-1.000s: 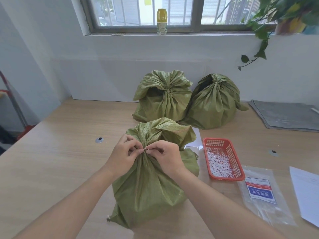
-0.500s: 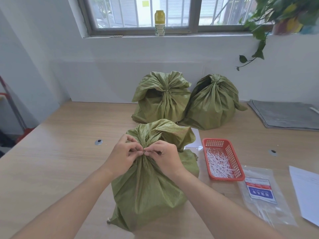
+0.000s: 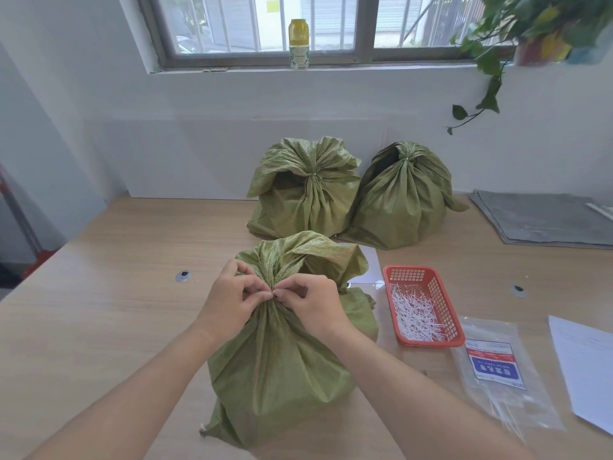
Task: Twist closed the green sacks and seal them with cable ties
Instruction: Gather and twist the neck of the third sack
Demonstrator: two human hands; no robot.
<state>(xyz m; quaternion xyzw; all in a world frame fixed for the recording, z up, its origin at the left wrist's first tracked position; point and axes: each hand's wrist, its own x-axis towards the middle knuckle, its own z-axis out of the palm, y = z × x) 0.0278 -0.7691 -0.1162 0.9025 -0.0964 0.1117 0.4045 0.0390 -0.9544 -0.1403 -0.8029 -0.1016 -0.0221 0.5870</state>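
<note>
Near the table's (image 3: 99, 327) front edge, my L hand (image 3: 232, 300) & R hand (image 3: 315, 307) both pinch the twisted neck of the green sack (image 3: 282, 366), prob. threading a tie (too small to see); next: pull it tight w/o slack.

Soft daylight from the window (image 3: 318, 28) lights everything evenly; edges bow, plant (image 3: 544, 31) blurred.

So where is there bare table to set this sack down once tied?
The widest bare patch is the wooden tabletop left of the near green woven sack, around the round metal grommet. The right is crowded: red mesh basket, clear plastic bag, white paper sheet. Two tied green sacks stand at the back.
</note>
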